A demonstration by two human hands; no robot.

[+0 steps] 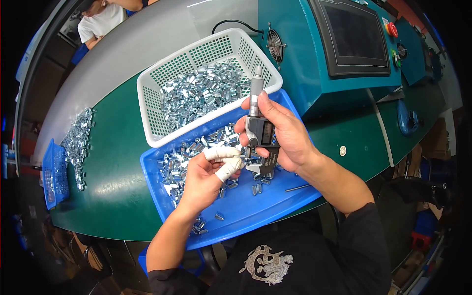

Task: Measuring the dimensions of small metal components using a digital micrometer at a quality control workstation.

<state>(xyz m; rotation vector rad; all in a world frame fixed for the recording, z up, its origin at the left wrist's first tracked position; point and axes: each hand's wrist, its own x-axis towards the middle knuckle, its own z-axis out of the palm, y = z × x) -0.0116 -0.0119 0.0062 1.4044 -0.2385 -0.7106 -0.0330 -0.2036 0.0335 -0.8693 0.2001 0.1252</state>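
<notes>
My right hand (pixel 285 135) grips a digital micrometer (pixel 258 125), held upright over a blue tray (pixel 255 206). The thumb rests on its grey barrel. My left hand (pixel 206 177), with white tape on the thumb and forefinger, pinches a small silver metal part (pixel 242 156) at the micrometer's jaws. Several small silver metal parts (pixel 182 167) lie loose in the blue tray under both hands. A white perforated basket (pixel 152 78) behind the tray holds a heap of the same parts (pixel 201 93).
A teal machine (pixel 314 64) with a dark screen and buttons stands at the right. More silver parts (pixel 78 142) lie on the green table at the left, beside a small blue basket (pixel 53 177). Another person in a white shirt (pixel 101 22) sits at far left.
</notes>
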